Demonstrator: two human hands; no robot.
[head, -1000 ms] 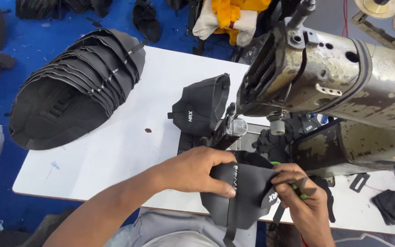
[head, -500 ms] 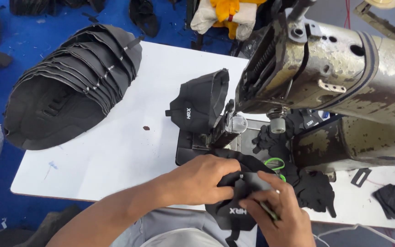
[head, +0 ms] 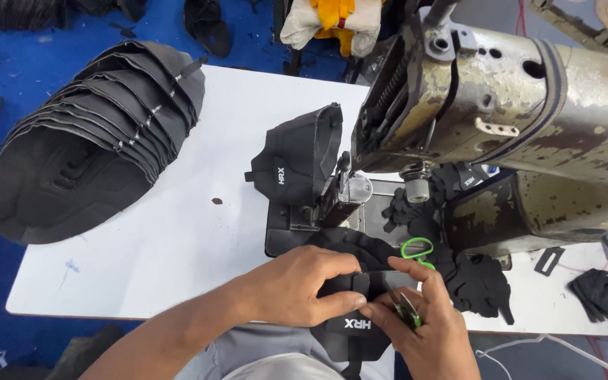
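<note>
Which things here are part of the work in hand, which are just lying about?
In hand:
left hand and right hand pinching the black fabric piece
green-handled snips in right hand
sewing machine

Lying about:
stack of black pieces
black scraps
yellow and white cloth

Two bare hands, left hand [head: 302, 287] & right hand [head: 427, 325], no gloves, rings or watch seen. Forearms bare, no sleeves in view. Nails short. Below, at the counter's near edge, grey trousers [head: 262, 352] over the lap.
</note>
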